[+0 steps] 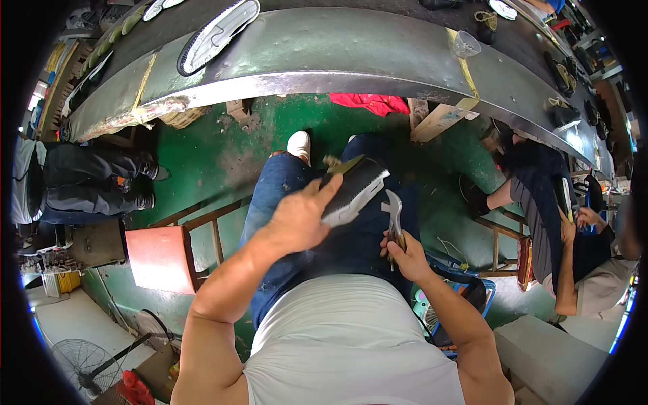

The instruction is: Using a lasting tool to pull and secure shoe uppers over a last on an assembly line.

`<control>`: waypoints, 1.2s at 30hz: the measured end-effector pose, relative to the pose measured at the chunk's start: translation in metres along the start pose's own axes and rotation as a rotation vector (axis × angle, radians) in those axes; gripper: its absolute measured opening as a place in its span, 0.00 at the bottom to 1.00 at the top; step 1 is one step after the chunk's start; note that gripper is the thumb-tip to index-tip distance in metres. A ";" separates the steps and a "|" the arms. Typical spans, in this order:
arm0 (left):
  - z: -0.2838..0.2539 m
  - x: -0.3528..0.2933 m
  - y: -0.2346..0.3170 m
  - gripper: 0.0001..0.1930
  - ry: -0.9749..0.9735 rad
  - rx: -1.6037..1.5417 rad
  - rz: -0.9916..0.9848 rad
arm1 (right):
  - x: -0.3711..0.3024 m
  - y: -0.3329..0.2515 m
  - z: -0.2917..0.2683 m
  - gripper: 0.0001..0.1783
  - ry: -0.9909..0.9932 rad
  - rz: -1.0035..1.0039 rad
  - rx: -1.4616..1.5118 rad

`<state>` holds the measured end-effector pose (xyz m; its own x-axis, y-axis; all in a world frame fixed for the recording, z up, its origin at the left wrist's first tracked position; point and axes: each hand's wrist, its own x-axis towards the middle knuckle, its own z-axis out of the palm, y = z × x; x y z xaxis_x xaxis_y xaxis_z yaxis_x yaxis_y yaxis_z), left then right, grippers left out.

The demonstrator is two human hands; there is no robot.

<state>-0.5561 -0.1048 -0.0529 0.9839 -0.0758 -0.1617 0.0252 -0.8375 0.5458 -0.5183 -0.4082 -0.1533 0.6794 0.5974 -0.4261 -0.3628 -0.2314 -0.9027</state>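
Observation:
Over my lap, my left hand point(300, 217) is wrapped round a dark shoe upper point(356, 183) that seems stretched on a shoe last. A pale, notched edge runs along the shoe's lower right side, and an olive part shows at its upper left. My fingers and palm cover its near end. To the right of the shoe, my right hand point(405, 255) grips the handles of metal lasting pincers point(395, 210). Their curved jaw points up, a short gap from the shoe's pale edge; whether the jaws are parted I cannot tell.
A metal-edged workbench point(324, 57) spans the far side, bearing a white-lined shoe piece point(219, 35) and a clear plastic cup point(466, 44). Red cloth point(370, 103) lies beneath it. A red-topped stool point(160, 258) stands left. A seated co-worker point(536, 202) is at right, another person point(91, 179) at left.

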 end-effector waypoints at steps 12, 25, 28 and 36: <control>-0.032 0.088 0.000 0.19 0.126 -0.856 0.031 | -0.002 -0.002 0.003 0.12 0.092 -0.046 -0.097; 0.124 0.016 -0.042 0.31 0.035 -1.369 -0.346 | 0.019 -0.087 -0.003 0.26 -0.223 -0.429 -0.825; 0.124 0.008 -0.038 0.33 0.015 -1.191 -0.310 | 0.029 -0.117 0.010 0.23 -0.271 -0.408 -0.879; 0.126 -0.002 -0.038 0.34 0.144 -1.531 -0.389 | 0.047 -0.093 0.038 0.14 -0.340 0.000 -0.879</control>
<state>-0.5810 -0.1410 -0.1775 0.8809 0.1285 -0.4556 0.3278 0.5288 0.7829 -0.4770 -0.3295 -0.0866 0.4068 0.7572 -0.5111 0.3423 -0.6451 -0.6831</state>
